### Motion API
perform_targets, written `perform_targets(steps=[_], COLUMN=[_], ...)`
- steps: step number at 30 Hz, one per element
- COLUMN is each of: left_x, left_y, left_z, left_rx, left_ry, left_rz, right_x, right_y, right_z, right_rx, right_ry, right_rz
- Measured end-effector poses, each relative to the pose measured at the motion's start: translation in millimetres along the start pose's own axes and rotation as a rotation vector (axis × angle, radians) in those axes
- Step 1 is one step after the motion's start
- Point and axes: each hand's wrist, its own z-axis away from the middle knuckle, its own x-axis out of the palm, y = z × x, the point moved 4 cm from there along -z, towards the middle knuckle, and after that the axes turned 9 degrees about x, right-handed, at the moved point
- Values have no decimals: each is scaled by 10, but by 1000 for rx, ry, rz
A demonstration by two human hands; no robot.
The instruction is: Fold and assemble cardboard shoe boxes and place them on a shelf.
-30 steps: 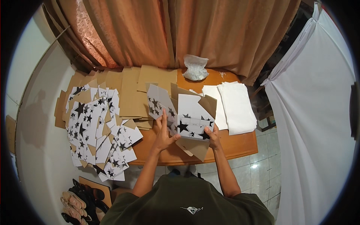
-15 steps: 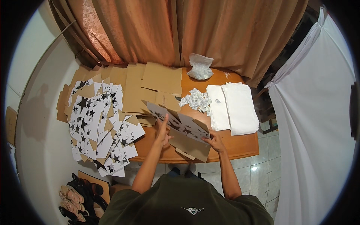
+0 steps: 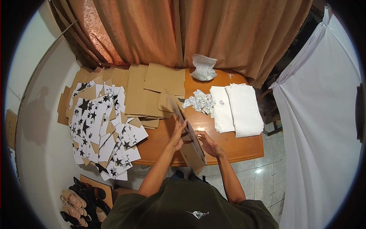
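A star-printed cardboard box blank is tilted nearly on edge above the front of the table, between my two hands. On its left side, my left hand grips it with the fingertips near its upper part. My right hand is at the opposite face, fingers curled against the board. A brown flap hangs from the blank's lower part. Left of my hands lies a heap of white star-printed folded boxes. Behind them are stacked plain brown cardboard sheets.
Small white packets lie in a pile on the wooden table, beside stacks of white sheets. A clear plastic bag stands at the back by the brown curtain. Shoes are at lower left; a white cloth hangs right.
The box blank has turned from facing me broadly to nearly edge-on. My right hand has moved left along it, and my left hand has shifted right, so the hands are closer.
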Motion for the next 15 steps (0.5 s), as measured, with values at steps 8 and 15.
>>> perform_targets(steps=[8,15], left_x=[326,168], left_y=[95,38], left_z=[-42,-22], left_rx=[366,293], left_ry=[-180,-130], left_rz=[-326,-128], right_x=[-29,197], right_y=[-72,-220], right_z=[-447,-416], right_rx=[-276,-237], right_ry=[246,241], right_rz=[117,236])
